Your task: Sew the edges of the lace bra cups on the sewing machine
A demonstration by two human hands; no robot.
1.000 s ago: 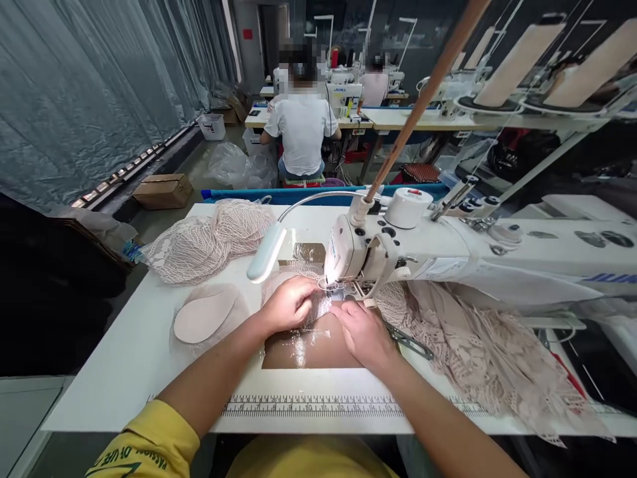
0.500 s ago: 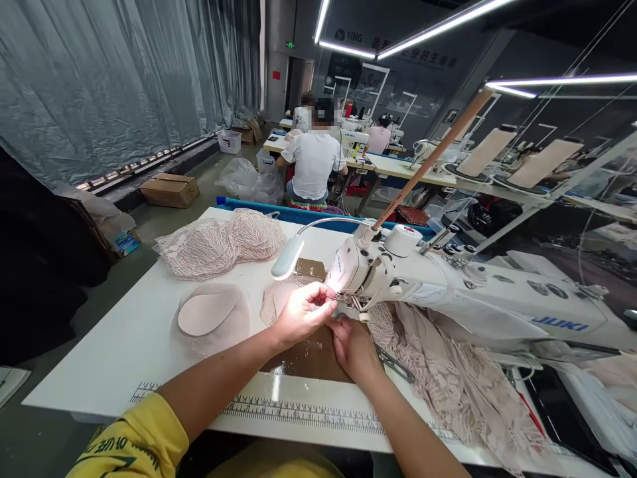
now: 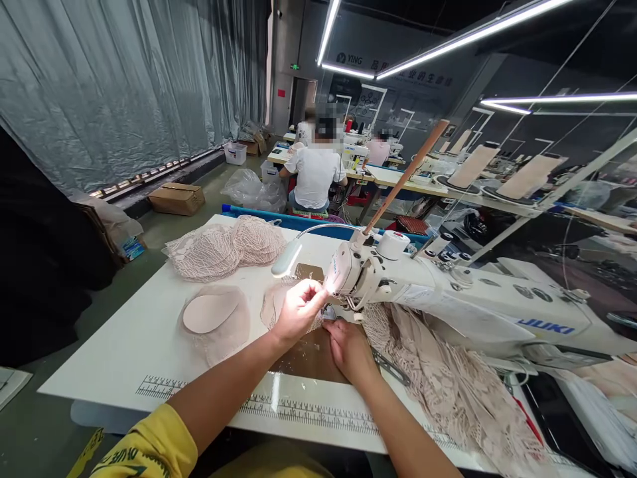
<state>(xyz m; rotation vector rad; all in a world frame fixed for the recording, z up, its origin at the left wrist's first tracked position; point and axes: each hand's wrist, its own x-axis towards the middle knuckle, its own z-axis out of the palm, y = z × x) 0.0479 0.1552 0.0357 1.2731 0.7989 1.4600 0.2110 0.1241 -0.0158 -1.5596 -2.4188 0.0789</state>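
My left hand (image 3: 298, 311) is raised at the head of the white sewing machine (image 3: 403, 269), thumb and forefinger pinched together; what they hold is too fine to make out. Lower down, beside the needle area, my right hand (image 3: 350, 348) rests low over the brown machine bed (image 3: 311, 355) with its fingers closed; anything in its fingertips is hidden. A beige lace piece (image 3: 270, 307) lies on the bed, partly behind my left hand. The lit lamp (image 3: 287, 260) on a bent neck shines on both hands.
Stacked lace cups (image 3: 204, 252) lie at the table's back left, with a beige pad on sheer fabric (image 3: 212, 313) before them. Bunched lace fabric (image 3: 442, 378) and a metal tool (image 3: 391, 367) lie right of the bed. A printed ruler (image 3: 308, 411) runs along the front edge. A co-worker (image 3: 314, 174) sits ahead.
My left hand has lifted slightly off the thread guides, its pinch now higher against the machine head. My right hand stays low by the needle area. The view has shifted a little.
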